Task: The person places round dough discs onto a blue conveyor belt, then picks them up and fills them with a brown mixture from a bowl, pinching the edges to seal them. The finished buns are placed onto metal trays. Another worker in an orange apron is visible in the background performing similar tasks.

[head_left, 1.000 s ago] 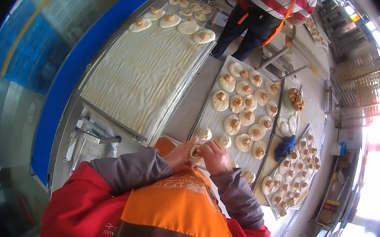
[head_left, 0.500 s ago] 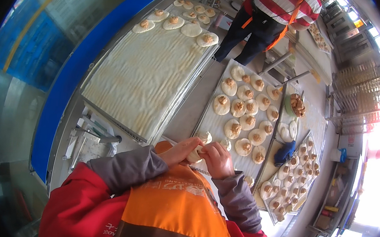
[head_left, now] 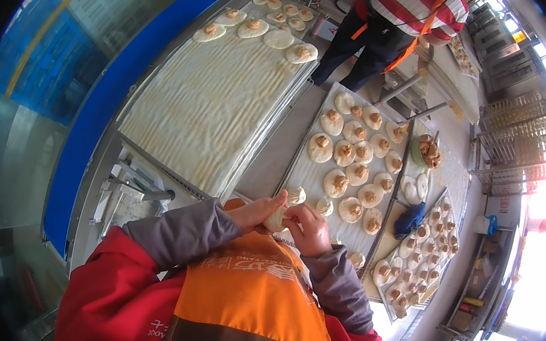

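Holding the dough bun at your apron: left hand cupped around it, right hand pinching its right edge, tray of filled dough rounds just ahead.

A: Site type?

B: Commercial bakery, clock read from the wearer. One o'clock: tray of dough rounds, most topped with brown filling. Eleven: large pale-lined tray, more rounds at its far end.

A: Other evidence?

B: Between one and two: green bowl heaped with filling. Two: wire racks. One, farther off: co-worker in orange apron. On the wearer: another orange apron.
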The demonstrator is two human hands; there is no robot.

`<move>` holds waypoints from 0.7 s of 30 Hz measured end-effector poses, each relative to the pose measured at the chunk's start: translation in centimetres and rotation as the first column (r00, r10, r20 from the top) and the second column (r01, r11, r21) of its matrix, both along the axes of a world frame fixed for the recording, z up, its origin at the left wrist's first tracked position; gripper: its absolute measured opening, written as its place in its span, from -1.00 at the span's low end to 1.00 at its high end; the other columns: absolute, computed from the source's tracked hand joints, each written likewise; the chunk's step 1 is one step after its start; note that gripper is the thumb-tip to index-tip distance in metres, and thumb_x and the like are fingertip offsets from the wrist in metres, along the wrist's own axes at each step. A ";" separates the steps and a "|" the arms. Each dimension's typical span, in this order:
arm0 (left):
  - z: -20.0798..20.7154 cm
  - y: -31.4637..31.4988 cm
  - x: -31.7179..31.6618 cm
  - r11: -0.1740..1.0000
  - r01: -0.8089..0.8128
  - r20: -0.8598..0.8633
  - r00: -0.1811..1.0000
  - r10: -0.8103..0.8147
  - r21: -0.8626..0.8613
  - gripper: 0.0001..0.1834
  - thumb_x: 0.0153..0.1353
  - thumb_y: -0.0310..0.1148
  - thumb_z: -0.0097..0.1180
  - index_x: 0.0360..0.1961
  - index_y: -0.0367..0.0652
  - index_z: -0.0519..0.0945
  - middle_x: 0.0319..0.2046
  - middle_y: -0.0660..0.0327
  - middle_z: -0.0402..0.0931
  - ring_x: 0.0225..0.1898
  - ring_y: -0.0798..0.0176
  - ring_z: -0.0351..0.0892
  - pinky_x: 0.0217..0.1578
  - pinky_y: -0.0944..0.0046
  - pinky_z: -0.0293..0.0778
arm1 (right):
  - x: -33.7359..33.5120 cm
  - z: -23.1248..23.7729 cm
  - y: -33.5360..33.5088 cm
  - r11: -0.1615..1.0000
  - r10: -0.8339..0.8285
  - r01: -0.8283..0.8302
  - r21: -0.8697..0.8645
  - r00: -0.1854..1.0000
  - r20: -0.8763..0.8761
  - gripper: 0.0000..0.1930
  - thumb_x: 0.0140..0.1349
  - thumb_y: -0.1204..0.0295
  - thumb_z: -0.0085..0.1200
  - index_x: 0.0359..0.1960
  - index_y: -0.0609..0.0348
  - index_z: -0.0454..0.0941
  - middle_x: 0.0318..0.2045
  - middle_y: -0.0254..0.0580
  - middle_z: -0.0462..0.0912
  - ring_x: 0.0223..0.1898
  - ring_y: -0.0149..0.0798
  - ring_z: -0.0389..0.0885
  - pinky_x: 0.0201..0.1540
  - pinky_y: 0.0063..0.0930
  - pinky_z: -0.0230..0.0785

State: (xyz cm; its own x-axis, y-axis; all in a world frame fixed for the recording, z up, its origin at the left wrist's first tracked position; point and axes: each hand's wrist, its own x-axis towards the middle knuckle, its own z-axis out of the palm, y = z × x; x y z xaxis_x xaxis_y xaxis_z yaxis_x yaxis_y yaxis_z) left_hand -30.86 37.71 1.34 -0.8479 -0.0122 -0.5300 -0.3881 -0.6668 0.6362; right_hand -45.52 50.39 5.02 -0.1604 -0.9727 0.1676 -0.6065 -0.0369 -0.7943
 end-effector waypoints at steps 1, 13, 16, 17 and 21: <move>-0.2 -0.2 0.0 0.999 0.036 0.004 0.999 -0.036 0.032 -0.23 0.33 0.46 -0.39 -0.14 -0.06 0.50 -0.48 0.33 0.40 -0.58 0.45 0.30 -0.57 0.46 0.22 | 0.0 0.0 0.0 0.997 0.050 -0.057 -0.059 0.992 -0.112 -0.78 0.04 0.60 0.26 -0.27 0.19 0.52 -0.37 -0.16 0.61 -0.35 -0.07 0.63 -0.32 -0.28 0.48; 0.7 0.4 1.6 0.882 -0.107 -0.189 0.982 0.021 -0.459 -0.43 0.50 0.18 -0.34 0.16 -0.06 0.38 -0.48 0.30 0.47 -0.57 0.46 0.40 -0.53 0.41 0.36 | 1.5 -0.6 0.8 0.985 -0.172 0.170 0.026 0.970 0.173 -0.86 0.11 0.65 0.24 -0.32 0.27 0.56 -0.39 -0.13 0.62 -0.38 -0.13 0.67 -0.31 -0.38 0.52; 0.4 0.2 2.0 0.822 -0.187 -0.275 0.961 0.039 -0.538 -0.44 0.50 0.16 -0.30 0.11 -0.10 0.40 -0.50 0.29 0.48 -0.58 0.46 0.43 -0.53 0.38 0.39 | 1.5 -0.9 0.8 0.987 -0.160 0.157 0.030 0.975 0.154 -0.88 0.14 0.65 0.22 -0.31 0.27 0.56 -0.37 -0.12 0.63 -0.36 -0.12 0.67 -0.30 -0.37 0.53; 0.3 0.3 2.1 0.845 -0.147 -0.251 0.968 0.015 -0.515 -0.44 0.49 0.16 -0.29 0.09 -0.11 0.42 -0.51 0.28 0.49 -0.58 0.46 0.44 -0.54 0.38 0.40 | 1.4 -0.9 0.8 0.992 -0.126 0.127 -0.003 0.988 0.091 -0.89 0.15 0.65 0.21 -0.30 0.27 0.56 -0.37 -0.11 0.63 -0.36 -0.12 0.68 -0.30 -0.37 0.53; 0.2 0.8 2.0 0.916 -0.130 -0.210 0.976 0.051 -0.380 -0.35 0.44 0.27 -0.30 -0.02 -0.13 0.48 -0.54 0.26 0.50 -0.60 0.45 0.44 -0.57 0.38 0.37 | 1.3 -0.9 0.7 0.997 -0.070 0.070 -0.044 0.997 0.016 -0.88 0.15 0.65 0.19 -0.28 0.27 0.55 -0.37 -0.12 0.63 -0.36 -0.12 0.68 -0.29 -0.37 0.53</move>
